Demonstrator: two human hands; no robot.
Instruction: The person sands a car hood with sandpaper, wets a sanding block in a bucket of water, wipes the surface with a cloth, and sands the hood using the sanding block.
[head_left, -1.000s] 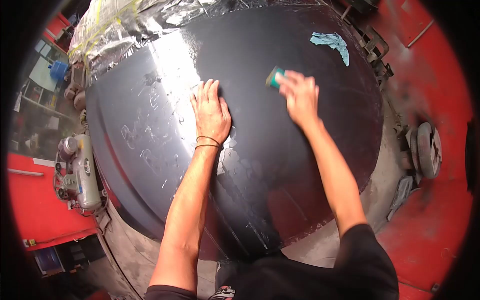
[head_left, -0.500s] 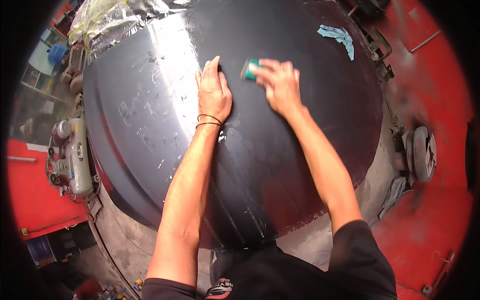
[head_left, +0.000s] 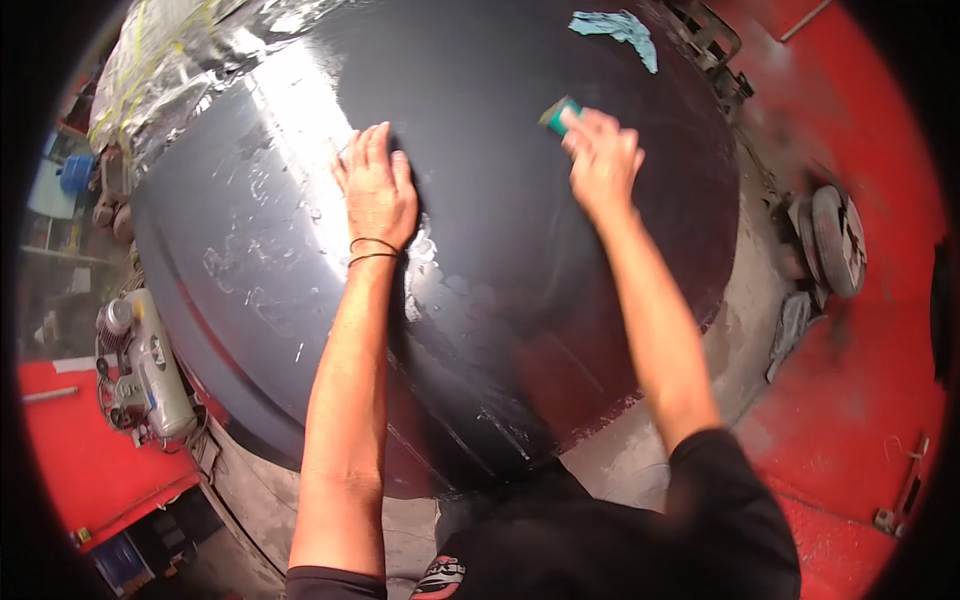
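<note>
A large dark car hood (head_left: 480, 200) fills the middle of the view, wet on its left side with a bright reflection. My left hand (head_left: 380, 190) lies flat on it left of centre, fingers spread a little and holding nothing; two thin bands circle the wrist. Farther right, my right hand (head_left: 605, 160) is closed round a green block (head_left: 565, 115), which rests on the hood surface. Past that hand, a crumpled light-blue cloth (head_left: 618, 32) lies near the hood's far right edge.
Plastic sheeting (head_left: 180, 60) covers the area beyond the hood at the upper left. A compressor (head_left: 155, 370) stands at the left, by a red wall. Wheels (head_left: 835, 240) lean at the right, near a red surface (head_left: 850, 400).
The green block in my right hand moved left, then back right across the hood. My left hand stays flat on the hood. The whole view has shifted, with the cloth now higher and farther left.
</note>
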